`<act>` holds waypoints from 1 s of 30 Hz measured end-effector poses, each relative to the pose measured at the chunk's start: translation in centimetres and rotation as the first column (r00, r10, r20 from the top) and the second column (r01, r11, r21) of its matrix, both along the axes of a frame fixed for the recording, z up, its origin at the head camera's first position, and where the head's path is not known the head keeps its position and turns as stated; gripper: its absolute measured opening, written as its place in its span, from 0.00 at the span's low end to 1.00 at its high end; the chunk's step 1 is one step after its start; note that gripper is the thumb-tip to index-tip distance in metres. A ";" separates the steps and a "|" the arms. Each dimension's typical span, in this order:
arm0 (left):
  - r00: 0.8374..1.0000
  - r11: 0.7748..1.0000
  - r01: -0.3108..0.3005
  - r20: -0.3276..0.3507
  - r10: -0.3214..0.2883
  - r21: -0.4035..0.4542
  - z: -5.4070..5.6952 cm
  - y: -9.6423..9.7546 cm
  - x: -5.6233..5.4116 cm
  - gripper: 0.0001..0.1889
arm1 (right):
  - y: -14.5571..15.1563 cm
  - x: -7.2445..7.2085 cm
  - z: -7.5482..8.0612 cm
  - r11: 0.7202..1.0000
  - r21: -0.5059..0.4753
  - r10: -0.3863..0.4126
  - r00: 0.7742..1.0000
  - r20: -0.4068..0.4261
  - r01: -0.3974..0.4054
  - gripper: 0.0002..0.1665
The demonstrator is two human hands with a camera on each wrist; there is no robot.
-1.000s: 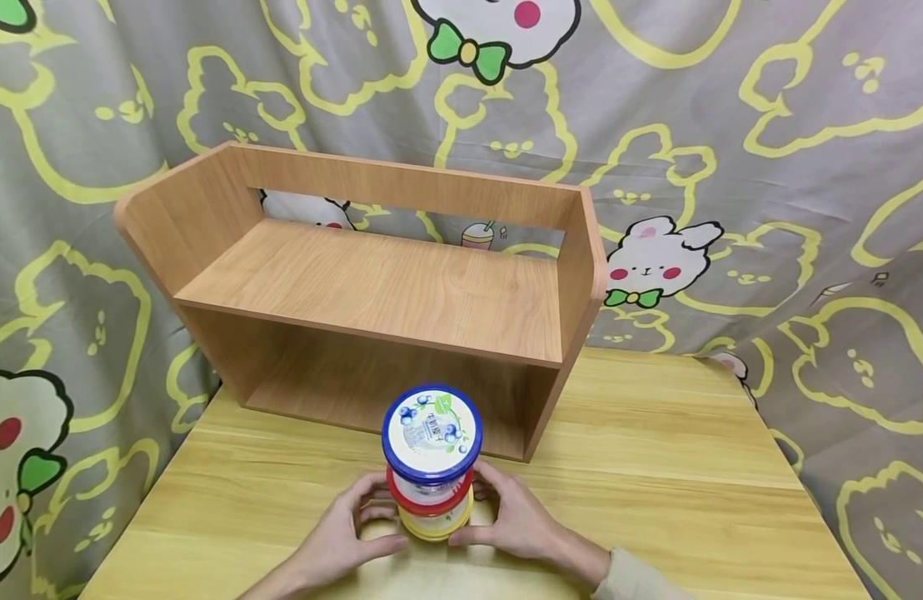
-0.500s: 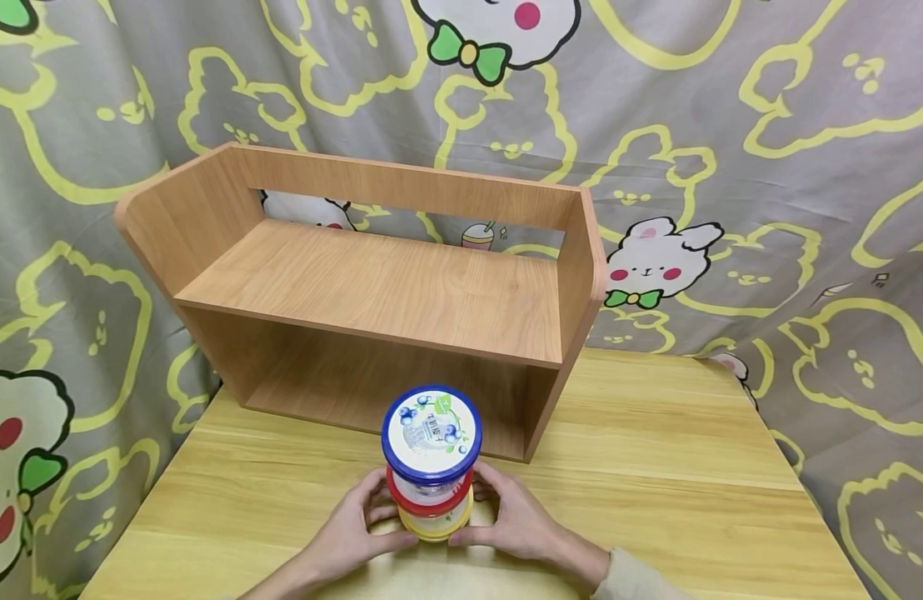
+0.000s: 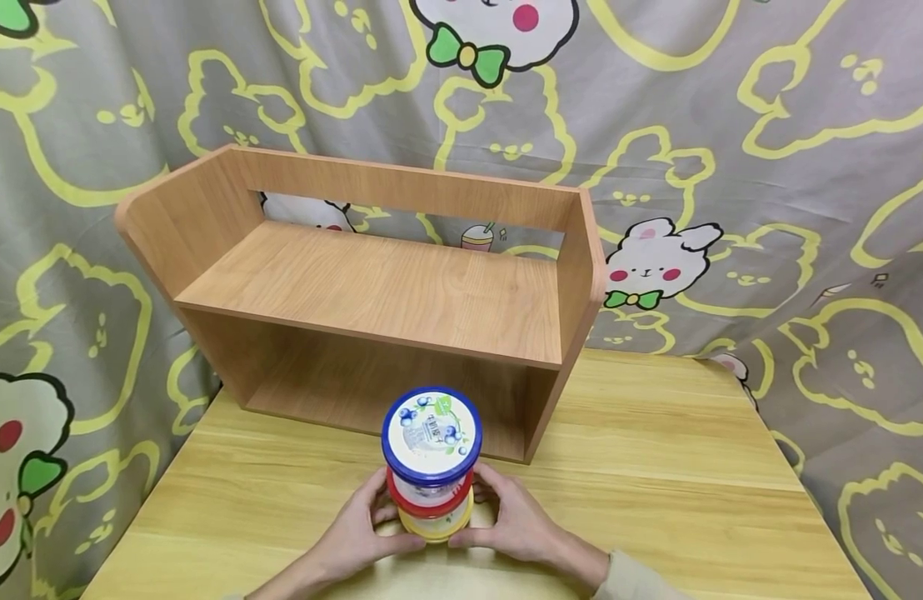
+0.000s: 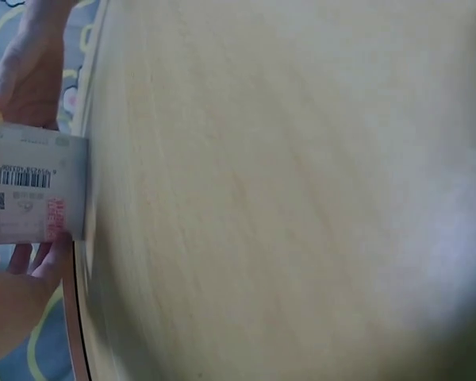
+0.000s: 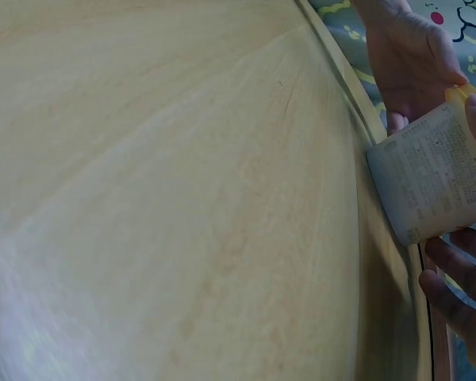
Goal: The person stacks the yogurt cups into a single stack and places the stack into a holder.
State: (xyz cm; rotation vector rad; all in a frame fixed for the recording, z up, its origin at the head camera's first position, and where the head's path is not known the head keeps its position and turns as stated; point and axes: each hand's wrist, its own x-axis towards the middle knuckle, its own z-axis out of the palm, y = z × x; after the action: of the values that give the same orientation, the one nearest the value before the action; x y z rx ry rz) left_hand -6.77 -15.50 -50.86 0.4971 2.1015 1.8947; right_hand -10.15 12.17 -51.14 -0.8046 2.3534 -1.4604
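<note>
Three round plastic tubs stand stacked on the table in the head view. The top tub [image 3: 431, 435] has a blue lid with blueberries printed on it, the middle tub [image 3: 431, 498] a red lid, the bottom tub [image 3: 436, 527] a yellow lid. My left hand [image 3: 360, 533] holds the bottom tub from the left, thumb at its front. From the right my right hand [image 3: 517, 521] grips the same tub, its far fingers partly hidden behind the stack. Both wrist views show this tub [image 4: 38, 186] [image 5: 432, 175], with printed text on its wall, between the hands.
A two-level wooden shelf [image 3: 386, 283] stands behind the stack, its lower front edge close to the tubs. Wooden tabletop [image 3: 679, 467] extends to the right and left of the hands. A patterned curtain [image 3: 731, 167] hangs around the table.
My left hand has moved slightly right and its thumb has come in against the front of the bottom tub. The right hand and the stack have stayed in place.
</note>
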 end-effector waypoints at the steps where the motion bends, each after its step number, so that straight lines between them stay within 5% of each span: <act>1: 1.000 1.000 -0.004 -0.002 0.004 -0.005 0.0 0.1 0.0 0.47 | 0.0 0.0 -0.1 1.000 0.001 0.000 1.000 -0.002 0.000 0.49; 16: 0.999 1.000 -0.007 0.051 0.009 -0.024 0.0 0.1 -0.4 0.52 | -0.1 0.0 -0.1 1.000 -0.009 0.002 1.000 -0.017 -0.002 0.50; 25: 1.000 1.000 -0.008 0.029 0.008 -0.019 -0.1 0.2 -0.3 0.51 | 1.2 0.3 -0.5 0.998 -0.059 0.011 1.000 -0.015 -0.012 0.51; 30: 0.999 1.000 -0.012 0.030 0.013 -0.019 -0.1 0.1 -0.3 0.51 | 2.6 0.7 -0.6 0.994 -0.109 -0.019 0.995 -0.093 0.009 0.46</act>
State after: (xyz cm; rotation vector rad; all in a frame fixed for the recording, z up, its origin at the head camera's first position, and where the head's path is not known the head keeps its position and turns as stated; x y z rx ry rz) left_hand -7.07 -15.35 -50.99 0.4490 2.1061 1.8752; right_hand -9.46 14.80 -51.70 -0.9038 2.3689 -1.6010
